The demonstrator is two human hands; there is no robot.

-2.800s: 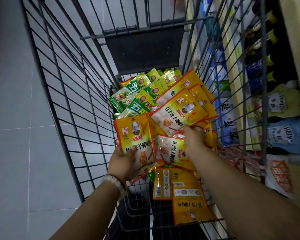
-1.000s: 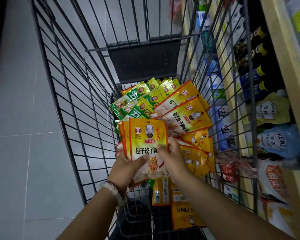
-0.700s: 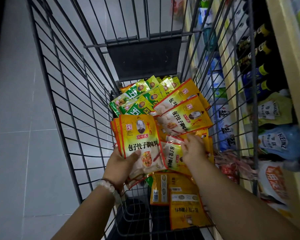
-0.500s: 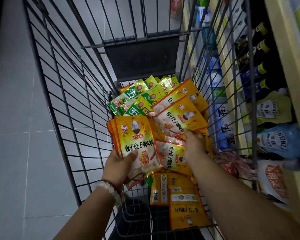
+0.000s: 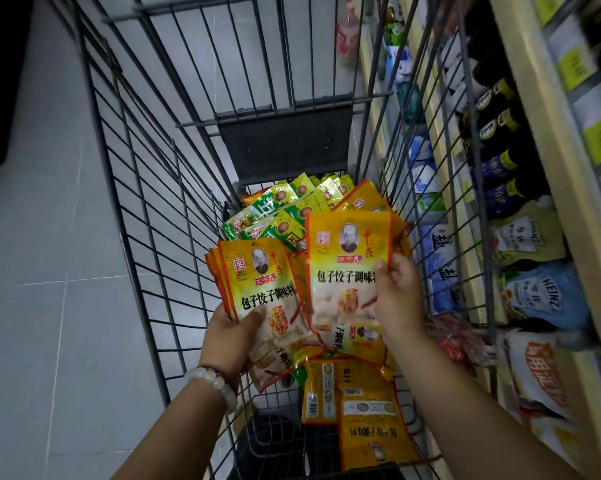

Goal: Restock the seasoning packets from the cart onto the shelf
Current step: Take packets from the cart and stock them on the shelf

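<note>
A: Entry, head view. Left hand [image 5: 231, 336], lower centre of frame, fingers curled under a fanned stack of yellow packets [image 5: 257, 282], thumb pressed on the front one. At least three edges show at the stack's left side; exact count not readable.

B: And the other hand?

A: Right hand [image 5: 397, 296], centre right, pinches a single yellow packet [image 5: 347, 268] along its right edge, thumb on the face. The packet is upright, lifted clear of the pile and just beside the stack.

B: Where is the rest of the stock?

A: In the cart [image 5: 153, 188]. Loose yellow packets [image 5: 364, 424] lie at the bottom centre, several face down, and green packets [image 5: 281, 209] are heaped at the far end. The shelf [image 5: 548, 140] runs down the right of the frame, already carrying bottles and pouches. Nothing from the cart has reached it in this frame.

B: Risks from here?

A: Judged only: the stack is glossy and held from below by one hand, so adding another packet could splay it and let the back ones slip into the cart. The single packet hangs from one edge and may swing or fold. Lifting a full handful past the wire side could snag a corner.
</note>
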